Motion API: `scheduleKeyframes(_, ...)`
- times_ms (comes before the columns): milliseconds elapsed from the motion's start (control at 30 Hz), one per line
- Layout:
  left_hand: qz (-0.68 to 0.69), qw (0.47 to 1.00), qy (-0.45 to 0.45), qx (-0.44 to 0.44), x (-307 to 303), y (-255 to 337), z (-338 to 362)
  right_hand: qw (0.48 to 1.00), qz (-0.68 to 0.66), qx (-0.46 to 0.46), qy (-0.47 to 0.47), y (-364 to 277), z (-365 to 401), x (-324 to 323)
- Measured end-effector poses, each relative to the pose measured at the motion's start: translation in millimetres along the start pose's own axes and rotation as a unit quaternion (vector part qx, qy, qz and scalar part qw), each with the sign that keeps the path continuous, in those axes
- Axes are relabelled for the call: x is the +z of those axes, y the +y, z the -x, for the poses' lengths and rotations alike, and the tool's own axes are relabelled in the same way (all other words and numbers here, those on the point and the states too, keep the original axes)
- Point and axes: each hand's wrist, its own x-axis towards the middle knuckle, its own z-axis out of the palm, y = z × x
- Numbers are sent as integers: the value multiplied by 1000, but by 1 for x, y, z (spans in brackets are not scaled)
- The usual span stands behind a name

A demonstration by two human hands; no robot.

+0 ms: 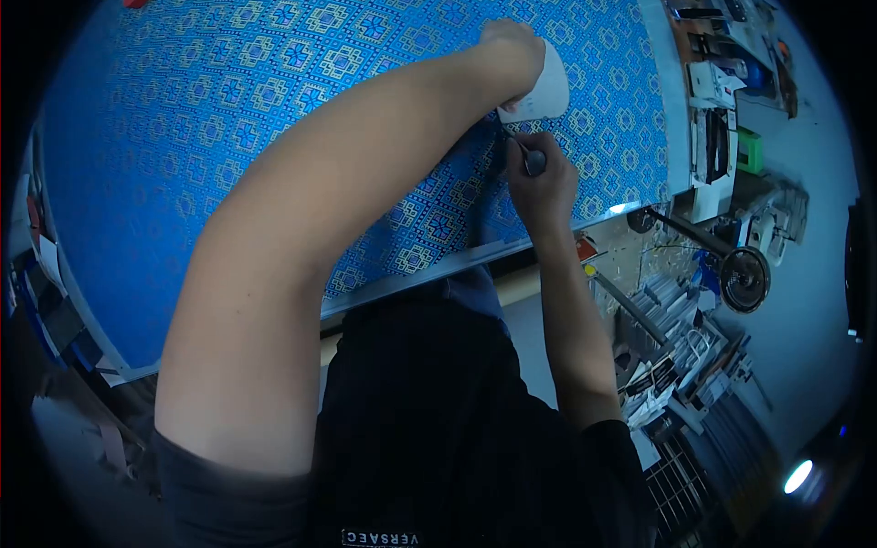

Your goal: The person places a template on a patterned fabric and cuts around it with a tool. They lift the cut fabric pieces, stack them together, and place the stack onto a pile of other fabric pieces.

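Note:
My left arm stretches across a blue patterned cover (274,91). At its end, my left hand (513,57) is closed at the edge of a white, rounded, flat piece (551,89), which lies over the cover. Part of that piece and most of the left fingers are hidden behind the hand and wrist. Just below, my right hand (546,183) is wrapped round a slim tool with a dark, round-ended handle (534,163). The tool's thin end points up and left toward the lower edge of the white piece; its tip is too dark to make out.
A pale metal edge (489,251) borders the table in front of my body. Boxes and small items line a shelf (713,137) at the right. Beyond the near right corner stand a dark rod with a round disc (744,279) and piled metal pieces (676,338).

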Motion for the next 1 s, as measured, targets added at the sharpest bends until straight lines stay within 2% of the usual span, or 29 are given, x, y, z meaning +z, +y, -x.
scheduleKeyframes(133, 14, 1000, -18, -20, 6, 5, -14, 999, 8, 15, 27, -7, 0, 4)
scheduleKeyframes(367, 21, 1000, -20, -12, -6, -1, 8, 998, 28, 41, 28, -18, -3, 5)
scheduleKeyframes(700, -14, 998, -38, 38, 27, 15, 6, 996, -8, 21, 89, -12, -10, 30)
scheduleKeyframes(1000, -31, 998, -24, 51, 34, 10, 1, 997, 1, 43, 67, -23, -28, 34)
